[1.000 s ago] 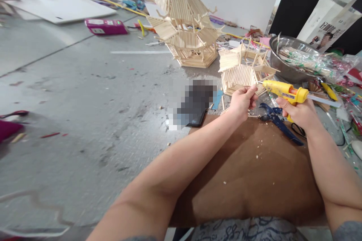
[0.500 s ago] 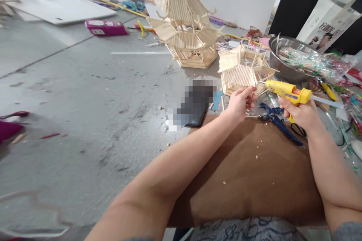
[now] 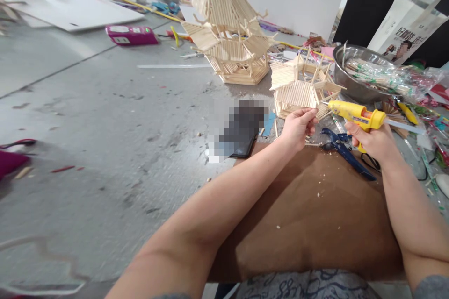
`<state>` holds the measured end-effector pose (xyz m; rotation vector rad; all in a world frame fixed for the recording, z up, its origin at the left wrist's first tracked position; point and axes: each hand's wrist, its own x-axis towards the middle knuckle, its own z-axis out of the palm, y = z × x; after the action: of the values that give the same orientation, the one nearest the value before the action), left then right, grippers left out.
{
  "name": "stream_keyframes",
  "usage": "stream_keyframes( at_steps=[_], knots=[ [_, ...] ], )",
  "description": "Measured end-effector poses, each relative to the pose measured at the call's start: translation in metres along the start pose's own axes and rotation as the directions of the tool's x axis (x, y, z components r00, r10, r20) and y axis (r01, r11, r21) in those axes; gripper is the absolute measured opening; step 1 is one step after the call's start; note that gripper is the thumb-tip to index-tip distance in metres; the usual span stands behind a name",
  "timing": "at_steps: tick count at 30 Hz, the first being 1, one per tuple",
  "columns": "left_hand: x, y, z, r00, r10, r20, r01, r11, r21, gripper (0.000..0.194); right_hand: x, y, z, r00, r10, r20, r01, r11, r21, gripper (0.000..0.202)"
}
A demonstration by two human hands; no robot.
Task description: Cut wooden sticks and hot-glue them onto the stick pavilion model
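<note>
My right hand (image 3: 372, 142) is wrapped round the handle of a yellow glue gun (image 3: 356, 113), whose nozzle points left. A glue stick sticks out of its back end. Just left of the nozzle, my left hand (image 3: 300, 126) has its fingers pinched together; what they hold is too small or hidden to make out. Right behind those fingers stands a low model of light wooden sticks (image 3: 300, 93), with sloping roof panels and upright posts. Farther back is a taller stick tower (image 3: 226, 51) with a pointed roof.
Blue pliers (image 3: 347, 154) lie below the glue gun. A dark phone (image 3: 242, 126), partly pixelated, is left of my left hand. A metal bowl (image 3: 365, 96) of wrapped sticks stands at the right, near a white bag (image 3: 403, 23). A magenta device (image 3: 131, 35) lies at the back left.
Both hands have stayed almost in place. The fingers of my left hand have shifted very slightly near the nozzle.
</note>
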<state>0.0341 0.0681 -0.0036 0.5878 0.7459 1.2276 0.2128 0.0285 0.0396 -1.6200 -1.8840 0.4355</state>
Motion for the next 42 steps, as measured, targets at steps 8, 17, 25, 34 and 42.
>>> stream_keyframes(
  at_steps=[8,17,25,34,42],
  knots=[
    [0.0,0.001,0.002,1.0,-0.014,-0.02,0.014,1.0,0.003,0.013,-0.001,-0.008,0.002,0.996,0.086,0.024,-0.085,0.996,-0.022,0.042],
    [0.001,-0.001,-0.004,1.0,-0.004,0.002,0.004,1.0,-0.004,0.007,-0.001,-0.018,0.004,0.996,0.072,0.053,-0.069,0.995,-0.07,0.042],
    [0.003,-0.002,-0.004,1.0,-0.007,0.023,0.008,1.0,-0.007,0.01,0.001,-0.024,0.005,0.997,0.055,0.063,-0.047,0.992,-0.117,0.043],
    [0.002,0.0,-0.003,1.0,-0.011,0.009,0.011,1.0,-0.019,0.011,0.001,-0.026,0.005,0.995,0.071,0.07,-0.062,0.99,-0.126,0.041],
    [0.001,0.0,-0.002,1.0,-0.015,-0.003,0.015,1.0,-0.007,0.01,0.003,-0.029,0.005,0.999,-0.021,0.026,0.024,0.989,-0.143,0.038]
  ],
)
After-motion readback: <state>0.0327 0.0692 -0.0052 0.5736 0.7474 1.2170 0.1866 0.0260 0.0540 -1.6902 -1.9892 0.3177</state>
